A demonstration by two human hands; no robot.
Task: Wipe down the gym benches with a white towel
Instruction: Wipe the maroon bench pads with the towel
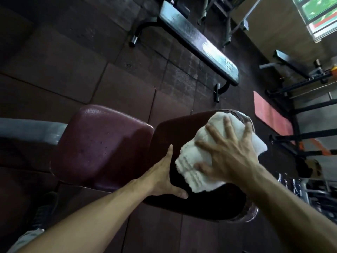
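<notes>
— Benches first: worth sorting out which one to finish?

— Yes. Stay on the maroon bench (102, 143) close in; leave the grey bench (197, 42) farther across the rubber floor (54, 70) for afterwards.

— Where on the maroon one?

— On the darker back pad (200, 207), right beside the seat pad. Seems only partly covered so far, judging by where the cloth lies: up toward the pad's far end.

— And the white towel (189, 172)?

— Bunched in folds, flat on that back pad, pinned under the right grip (231, 152). Worth opening out a fold or two so more cloth meets the vinyl.

— How to press?

— Keep the right grip as it is: fingers spread wide and splayed over the towel, palm down, not pinching. Push in long overlapping strokes along the pad's length, then run over the rounded rim at the far end, where the cloth hangs off the side.

— Left grip (164, 178)?

— Laid against the pad's near edge, thumb on top, one finger straight along the side, the rest hidden. Use as a brace, so the pad does not rock under the strokes.

— Any risk?

— Possibly skidding fingers off the cloth onto bare vinyl; ease the pressure at each turn.
</notes>
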